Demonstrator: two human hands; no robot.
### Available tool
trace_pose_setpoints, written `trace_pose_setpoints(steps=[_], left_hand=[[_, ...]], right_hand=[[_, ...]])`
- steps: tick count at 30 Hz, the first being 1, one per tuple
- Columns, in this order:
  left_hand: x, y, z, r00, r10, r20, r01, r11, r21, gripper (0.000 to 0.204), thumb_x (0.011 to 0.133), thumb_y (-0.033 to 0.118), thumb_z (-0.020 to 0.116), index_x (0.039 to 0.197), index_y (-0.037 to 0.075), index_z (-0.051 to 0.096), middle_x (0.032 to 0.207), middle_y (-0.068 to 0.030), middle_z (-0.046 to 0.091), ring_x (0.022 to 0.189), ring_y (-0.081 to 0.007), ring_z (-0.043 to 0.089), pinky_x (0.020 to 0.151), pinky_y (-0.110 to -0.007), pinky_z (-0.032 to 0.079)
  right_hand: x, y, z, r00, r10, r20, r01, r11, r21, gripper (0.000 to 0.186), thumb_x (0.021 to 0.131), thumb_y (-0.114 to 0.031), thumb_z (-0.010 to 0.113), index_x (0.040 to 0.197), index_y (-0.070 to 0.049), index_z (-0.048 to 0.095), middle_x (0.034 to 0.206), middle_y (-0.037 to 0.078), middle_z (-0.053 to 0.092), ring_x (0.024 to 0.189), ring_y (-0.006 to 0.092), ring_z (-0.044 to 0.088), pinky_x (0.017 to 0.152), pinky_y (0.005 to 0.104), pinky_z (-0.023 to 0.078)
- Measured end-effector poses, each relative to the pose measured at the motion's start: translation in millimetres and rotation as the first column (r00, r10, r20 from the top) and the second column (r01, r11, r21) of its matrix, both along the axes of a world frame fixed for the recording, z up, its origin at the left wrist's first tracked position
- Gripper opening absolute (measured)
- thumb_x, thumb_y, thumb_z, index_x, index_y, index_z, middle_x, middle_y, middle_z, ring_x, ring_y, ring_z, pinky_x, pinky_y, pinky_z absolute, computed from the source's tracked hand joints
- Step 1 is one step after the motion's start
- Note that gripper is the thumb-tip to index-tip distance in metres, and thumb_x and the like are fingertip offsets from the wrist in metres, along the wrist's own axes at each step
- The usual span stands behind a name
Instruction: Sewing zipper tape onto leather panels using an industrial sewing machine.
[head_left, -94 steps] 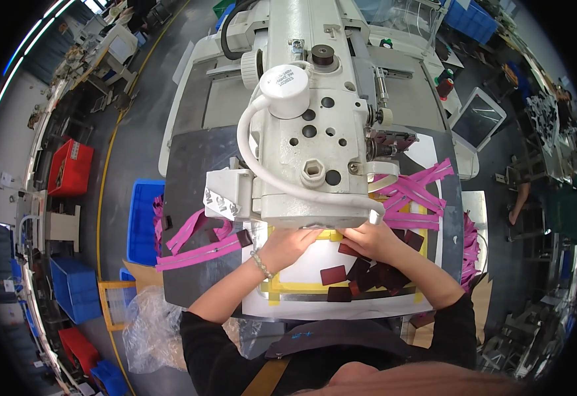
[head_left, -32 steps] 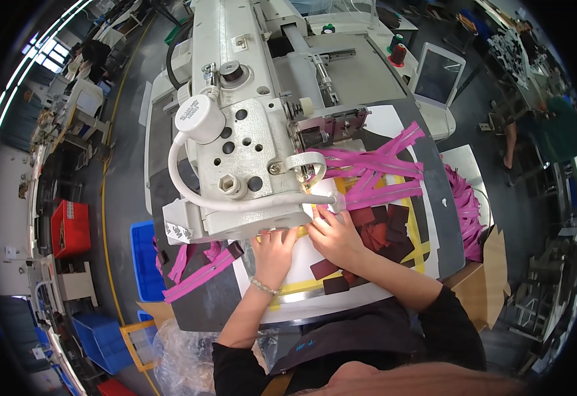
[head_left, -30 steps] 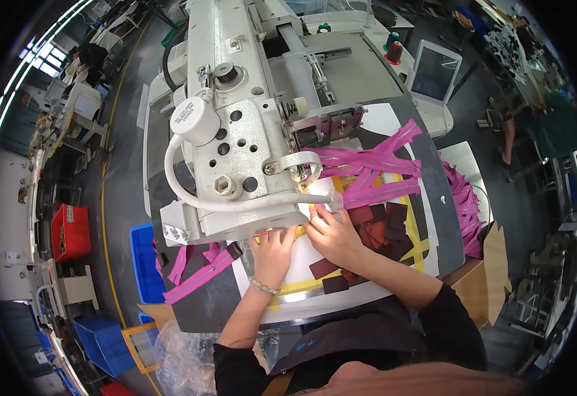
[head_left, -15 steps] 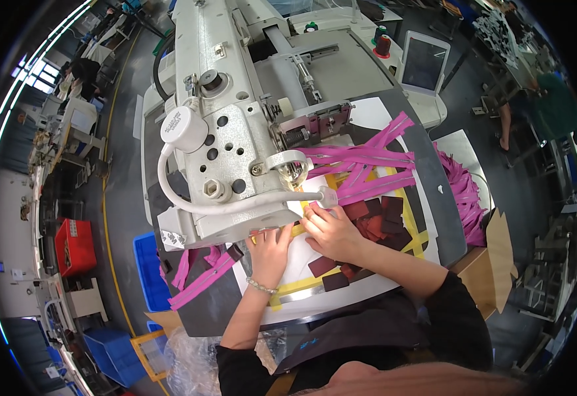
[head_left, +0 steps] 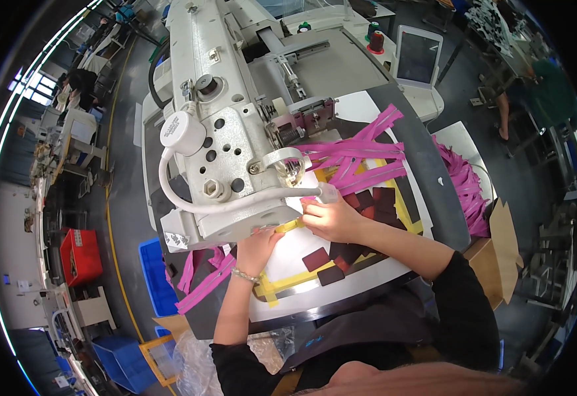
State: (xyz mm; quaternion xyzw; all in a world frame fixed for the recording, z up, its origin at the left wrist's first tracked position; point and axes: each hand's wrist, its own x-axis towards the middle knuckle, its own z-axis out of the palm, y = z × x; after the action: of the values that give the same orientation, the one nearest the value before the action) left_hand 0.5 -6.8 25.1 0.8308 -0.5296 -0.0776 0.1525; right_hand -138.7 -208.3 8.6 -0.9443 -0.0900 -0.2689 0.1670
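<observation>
My left hand (head_left: 255,249) reaches beneath the front of a white sewing machine head (head_left: 229,158). Its fingertips are hidden there, and the thumb lies by a short yellow strip (head_left: 291,226). On the strip's other side, my right hand (head_left: 328,220) is closed, fingers curled together just below a white hose; what they hold is hidden. Pink zipper tapes (head_left: 367,173) lie crossed beyond the right hand. Dark red and brown fabric pieces (head_left: 315,259) are scattered beside it, on a white sheet (head_left: 288,261) edged with yellow tape. More pink zipper tape (head_left: 206,285) lies left of my left wrist.
A tablet-like screen (head_left: 418,58) and thread spools (head_left: 375,43) stand at the back right. A pink zipper heap (head_left: 461,188) sits right of the table above a cardboard box (head_left: 493,257). Blue bins (head_left: 156,277) and a red bin (head_left: 81,256) stand left. Other people are farther off.
My left hand has shifted left and deeper under the machine head. The right hand's fingers, stretched out before, are now curled. The whole view has shifted slightly.
</observation>
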Motion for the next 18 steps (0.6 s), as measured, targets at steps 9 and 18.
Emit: trace_pose_setpoints(steps=[9,18], left_hand=[[57.5,7.0,-59.4,0.941,-0.267,0.207,0.302,0.939,-0.163,0.055,0.083,0.051,0.066,0.117,0.008,0.063,0.117,-0.0068,0.065,0.101,-0.0246,0.063,0.089,-0.037,0.049],[68.2,-4.1,-39.7,-0.368,-0.333,-0.868,-0.176,0.942,-0.286,0.067,0.085,0.040,0.069,0.137,0.005,0.046,0.133,-0.0083,0.055,0.108,-0.0174,0.060,0.096,-0.034,0.049]], right_hand=[[0.1,-6.2,-8.5,0.993,0.004,-0.114,-0.004,1.000,-0.003,0.015,0.082,-0.019,0.066,0.096,-0.017,0.060,0.102,-0.004,0.061,0.096,0.0151,0.060,0.091,0.0464,0.032],[-0.8,-6.9,-12.3,0.991,-0.013,-0.130,0.005,0.998,-0.066,0.019,0.086,-0.021,0.064,0.104,-0.020,0.060,0.111,-0.007,0.054,0.106,0.0111,0.055,0.097,0.0498,0.026]])
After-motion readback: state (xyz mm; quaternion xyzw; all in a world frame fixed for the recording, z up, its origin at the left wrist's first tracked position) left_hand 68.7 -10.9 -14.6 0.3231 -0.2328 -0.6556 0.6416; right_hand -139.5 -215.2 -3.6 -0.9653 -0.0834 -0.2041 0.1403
